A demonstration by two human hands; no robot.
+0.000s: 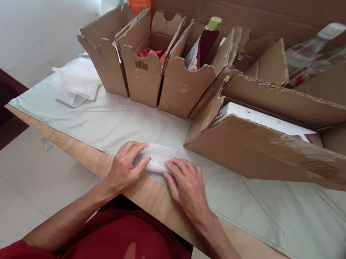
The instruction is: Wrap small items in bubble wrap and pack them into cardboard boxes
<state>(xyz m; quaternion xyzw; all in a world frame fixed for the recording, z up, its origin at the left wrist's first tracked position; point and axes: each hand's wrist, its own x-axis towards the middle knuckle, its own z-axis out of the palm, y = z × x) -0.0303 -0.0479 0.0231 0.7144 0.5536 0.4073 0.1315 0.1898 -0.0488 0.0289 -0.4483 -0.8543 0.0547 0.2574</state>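
Observation:
A small bundle of clear bubble wrap [158, 155] lies flat on the cloth near the table's front edge. What is inside it, if anything, I cannot make out. My left hand [126, 161] is closed on its left end, thumb on the near side and fingers on the far side. At the right end, my right hand [187, 182] grips the wrap, with fingertips on top and the thumb lower down on the near side.
Loose bubble wrap sheets [77, 80] lie at the back left. Open cardboard boxes [145, 79] stand in a row behind my hands. A wide carton [275, 152] at the right holds a white box [263, 118]. Plastic bottles [318, 46] stand behind it.

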